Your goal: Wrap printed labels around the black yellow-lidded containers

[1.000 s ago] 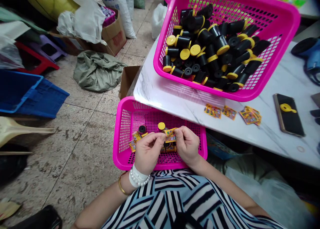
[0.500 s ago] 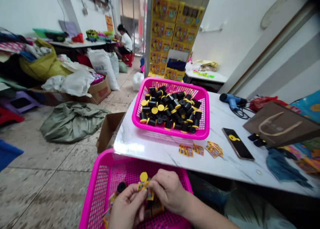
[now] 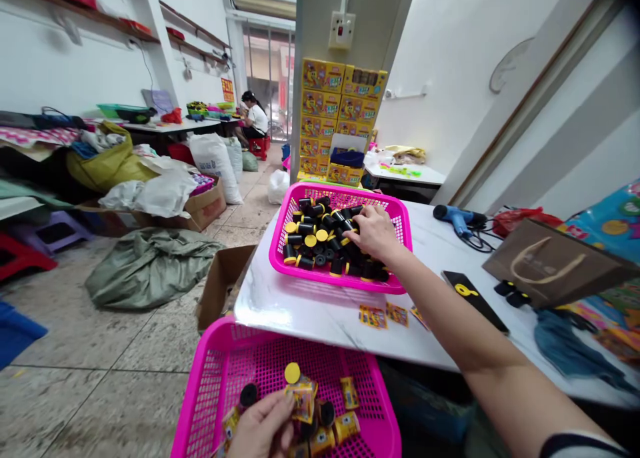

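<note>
Many black spools (image 3: 336, 266) fill the upper basket (image 3: 325, 280).
Left hand (image 3: 263, 426) pinches a printed piece (image 3: 303, 405) over the lower basket (image 3: 199, 371); the right hand (image 3: 376, 233) has its fingers among spools, grip unclear; tugging could spill some.

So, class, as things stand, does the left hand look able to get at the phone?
Probably not easily: the right arm stretches across the table between them, and the left hand is holding a packet over the lower basket.

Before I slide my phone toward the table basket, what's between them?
In the head view, bare white tabletop shows between phone and basket, with your right forearm crossing its near side and hiding part.
</note>
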